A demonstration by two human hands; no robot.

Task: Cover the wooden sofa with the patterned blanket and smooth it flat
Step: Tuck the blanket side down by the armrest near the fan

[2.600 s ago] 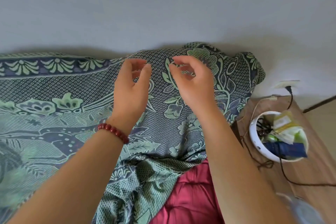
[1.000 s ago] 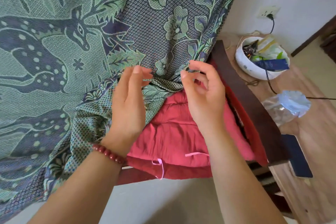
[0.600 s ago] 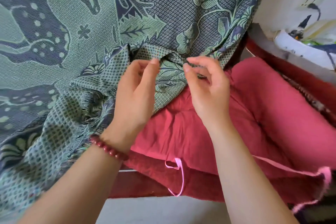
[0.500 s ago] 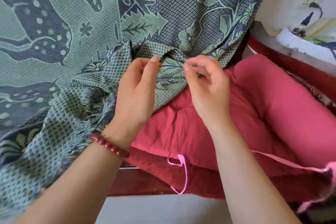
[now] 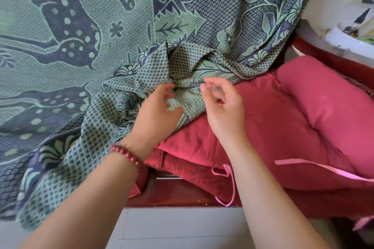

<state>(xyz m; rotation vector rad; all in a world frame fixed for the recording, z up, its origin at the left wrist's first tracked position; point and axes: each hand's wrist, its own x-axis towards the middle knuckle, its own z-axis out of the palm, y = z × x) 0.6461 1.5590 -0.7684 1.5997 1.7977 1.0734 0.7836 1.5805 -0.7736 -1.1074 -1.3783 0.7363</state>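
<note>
Nearest the camera, two bare forearms reach forward over the pale grey tiled floor [image 5: 182,228]; the left wrist wears a bracelet of dark red round beads [image 5: 127,155]. Under them runs the front rail of the dark red-brown wooden sofa [image 5: 182,198], and thin pink ribbon ties [image 5: 228,186] hang from the puffy red fabric seat cushion [image 5: 303,117]. The left hand [image 5: 155,115] lies on the bunched, fringed edge of the green and navy woven blanket with deer and leaf patterns [image 5: 101,46]. Its bent fingertips touch a fold and some cloth shows between thumb and fingers, but whether they grip it cannot be told. Just beside it, the right hand [image 5: 224,111] hovers over the same rumpled corner, fingers loosely curled with nothing seen held between them. The blanket covers the sofa's left part and rises up its back. Its creased corner lies on the cushion's left end, and the rest of the cushion is bare. At the far right, beyond the armrest, sits a blurred white object [image 5: 344,40].
</note>
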